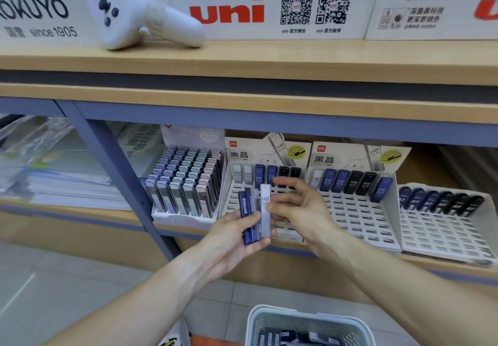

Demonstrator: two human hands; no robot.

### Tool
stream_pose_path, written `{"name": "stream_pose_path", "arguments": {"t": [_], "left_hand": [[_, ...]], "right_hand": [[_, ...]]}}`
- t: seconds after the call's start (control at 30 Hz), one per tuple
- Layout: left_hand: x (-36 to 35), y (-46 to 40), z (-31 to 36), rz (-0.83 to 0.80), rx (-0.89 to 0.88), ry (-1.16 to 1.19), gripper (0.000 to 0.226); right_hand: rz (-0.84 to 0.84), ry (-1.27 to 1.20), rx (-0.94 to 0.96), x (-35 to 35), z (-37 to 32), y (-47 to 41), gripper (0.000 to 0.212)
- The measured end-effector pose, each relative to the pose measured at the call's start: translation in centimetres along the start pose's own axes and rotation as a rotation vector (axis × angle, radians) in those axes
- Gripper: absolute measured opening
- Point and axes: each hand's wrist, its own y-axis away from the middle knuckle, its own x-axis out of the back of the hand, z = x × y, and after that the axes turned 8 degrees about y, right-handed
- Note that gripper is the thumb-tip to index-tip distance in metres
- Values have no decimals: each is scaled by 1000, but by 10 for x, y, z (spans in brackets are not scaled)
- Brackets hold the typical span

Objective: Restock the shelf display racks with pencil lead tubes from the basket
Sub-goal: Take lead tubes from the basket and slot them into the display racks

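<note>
Basket [310, 321] below; tubes [254, 215] in left hand [229, 240]

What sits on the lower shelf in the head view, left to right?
Stacked clear plastic and papers → tray of pastel-capped lead tubes → first white display rack, behind the hands → second white display rack → third white display rack, tubes only along its back row.

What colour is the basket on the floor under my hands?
Light grey-white, with a mesh wall; the basket shows in the head view, bottom centre.
</note>
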Motion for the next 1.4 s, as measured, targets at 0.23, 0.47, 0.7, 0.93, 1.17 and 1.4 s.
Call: {"name": "stream_pose_path", "arguments": {"t": [0.23, 0.47, 0.7, 0.93, 1.17, 1.4], "left_hand": [[2, 1, -5, 158, -46, -31, 22], [3, 6, 0, 232, -46, 16, 25], [7, 9, 4, 242, -45, 51, 24], [14, 11, 12, 232, -37, 60, 22], [17, 12, 16, 212, -3, 90, 22], [16, 14, 16, 199, -26, 111, 23]], "right_hand": [[125, 188, 249, 2, -9, -13, 32], [262, 401, 460, -20, -10, -34, 19], [247, 673, 607, -49, 0, -55, 15], [222, 789, 659, -61, 2, -62, 11], [261, 904, 691, -65, -7, -64, 23], [173, 1049, 600, -64, -11, -57, 44]]}}
